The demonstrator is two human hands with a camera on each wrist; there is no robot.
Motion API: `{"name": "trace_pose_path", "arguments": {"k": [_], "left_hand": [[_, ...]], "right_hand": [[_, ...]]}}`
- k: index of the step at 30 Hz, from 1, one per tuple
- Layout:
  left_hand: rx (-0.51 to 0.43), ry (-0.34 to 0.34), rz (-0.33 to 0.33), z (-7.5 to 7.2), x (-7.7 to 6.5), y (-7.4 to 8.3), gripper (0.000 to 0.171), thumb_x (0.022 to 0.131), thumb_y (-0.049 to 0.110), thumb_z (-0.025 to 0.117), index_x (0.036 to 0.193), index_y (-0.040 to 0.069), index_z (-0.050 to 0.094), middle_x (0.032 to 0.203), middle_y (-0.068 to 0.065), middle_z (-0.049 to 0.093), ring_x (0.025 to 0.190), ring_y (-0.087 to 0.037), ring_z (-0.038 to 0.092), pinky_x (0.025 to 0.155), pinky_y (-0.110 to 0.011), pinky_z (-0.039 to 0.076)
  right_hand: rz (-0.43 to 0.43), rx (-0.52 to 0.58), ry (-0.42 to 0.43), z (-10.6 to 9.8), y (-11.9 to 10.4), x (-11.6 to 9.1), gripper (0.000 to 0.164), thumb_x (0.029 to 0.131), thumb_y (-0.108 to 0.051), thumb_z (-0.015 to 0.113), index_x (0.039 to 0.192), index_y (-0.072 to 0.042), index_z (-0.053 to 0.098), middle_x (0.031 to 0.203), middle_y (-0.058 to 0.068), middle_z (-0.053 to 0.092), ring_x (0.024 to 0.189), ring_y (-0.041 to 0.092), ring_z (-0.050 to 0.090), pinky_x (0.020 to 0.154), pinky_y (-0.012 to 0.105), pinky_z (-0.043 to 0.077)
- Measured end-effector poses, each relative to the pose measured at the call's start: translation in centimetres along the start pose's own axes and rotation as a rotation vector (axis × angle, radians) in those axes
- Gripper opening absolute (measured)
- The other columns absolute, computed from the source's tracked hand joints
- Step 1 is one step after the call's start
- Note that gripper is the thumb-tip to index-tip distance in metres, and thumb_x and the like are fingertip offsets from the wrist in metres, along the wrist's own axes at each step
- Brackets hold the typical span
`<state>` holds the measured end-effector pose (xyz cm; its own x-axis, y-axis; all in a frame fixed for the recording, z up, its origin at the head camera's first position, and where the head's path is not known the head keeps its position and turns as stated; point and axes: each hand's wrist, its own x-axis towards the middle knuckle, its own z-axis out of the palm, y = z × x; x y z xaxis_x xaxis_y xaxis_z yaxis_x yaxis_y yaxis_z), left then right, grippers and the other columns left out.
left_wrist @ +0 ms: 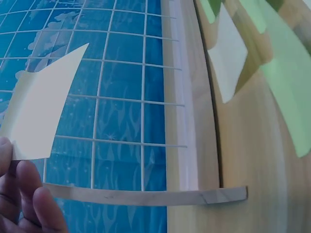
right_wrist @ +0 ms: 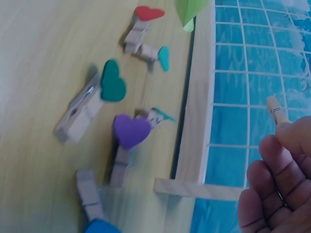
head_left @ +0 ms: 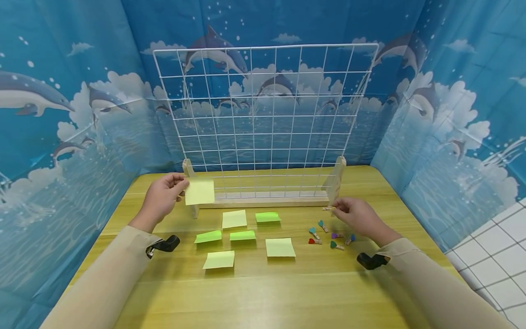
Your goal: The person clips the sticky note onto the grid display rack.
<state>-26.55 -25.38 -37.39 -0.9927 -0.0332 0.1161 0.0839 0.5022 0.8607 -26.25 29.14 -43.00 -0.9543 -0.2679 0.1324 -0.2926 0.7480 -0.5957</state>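
Note:
My left hand (head_left: 163, 196) pinches a pale yellow sticky note (head_left: 199, 191) by its left edge, in front of the left foot of a white wire grid (head_left: 263, 119). In the left wrist view the note (left_wrist: 41, 111) curves up from thumb and fingers. Between thumb and fingertips of my right hand (head_left: 361, 218) is a small wooden clothespin (head_left: 328, 208), near the grid's right foot. The right wrist view shows one end of that clothespin (right_wrist: 275, 109); the fingers hide the rest. Below this hand lie several heart-topped clothespins, among them a purple one (right_wrist: 131, 131) and a red one (head_left: 314, 241).
Several yellow and green sticky notes lie on the wooden table (head_left: 263, 297), including a yellow one (head_left: 280, 247) and a green one (head_left: 267, 217). The grid stands in a wooden base (head_left: 263, 201) at the back. A blue dolphin-print curtain (head_left: 74, 114) surrounds the table's back and sides.

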Motion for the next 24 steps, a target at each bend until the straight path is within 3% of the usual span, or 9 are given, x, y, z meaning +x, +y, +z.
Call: {"name": "trace_pose_path", "arguments": {"k": [12, 20, 24], "left_hand": [[-0.059, 0.028, 0.079, 0.4, 2.0, 2.2, 0.036, 0.109, 0.036, 0.06, 0.135, 0.011, 0.064, 0.11, -0.004, 0.068, 0.089, -0.02, 0.064, 0.076, -0.028, 0.058], [-0.111, 0.067, 0.123, 0.6, 3.2, 3.5, 0.041, 0.109, 0.032, 0.061, 0.147, 0.017, 0.057, 0.111, 0.0, 0.072, 0.091, -0.023, 0.067, 0.084, -0.043, 0.059], [-0.112, 0.081, 0.152, 0.5, 3.8, 4.1, 0.047, 0.108, 0.033, 0.061, 0.153, 0.023, 0.052, 0.107, -0.001, 0.073, 0.091, -0.023, 0.067, 0.086, -0.048, 0.058]], "right_hand": [[-0.029, 0.026, 0.044, 0.1, -2.5, -0.1, 0.023, 0.108, -0.018, 0.062, 0.124, -0.003, 0.069, 0.107, 0.014, 0.075, 0.086, 0.018, 0.066, 0.067, 0.028, 0.052], [-0.062, 0.031, 0.051, 0.2, -4.0, 0.2, 0.022, 0.109, -0.02, 0.06, 0.124, -0.005, 0.067, 0.105, 0.009, 0.075, 0.084, 0.021, 0.064, 0.067, 0.03, 0.05], [-0.06, 0.031, 0.05, 0.1, -4.8, 0.5, 0.025, 0.11, -0.022, 0.058, 0.127, -0.005, 0.067, 0.11, 0.014, 0.075, 0.083, 0.017, 0.063, 0.066, 0.032, 0.05]]}}
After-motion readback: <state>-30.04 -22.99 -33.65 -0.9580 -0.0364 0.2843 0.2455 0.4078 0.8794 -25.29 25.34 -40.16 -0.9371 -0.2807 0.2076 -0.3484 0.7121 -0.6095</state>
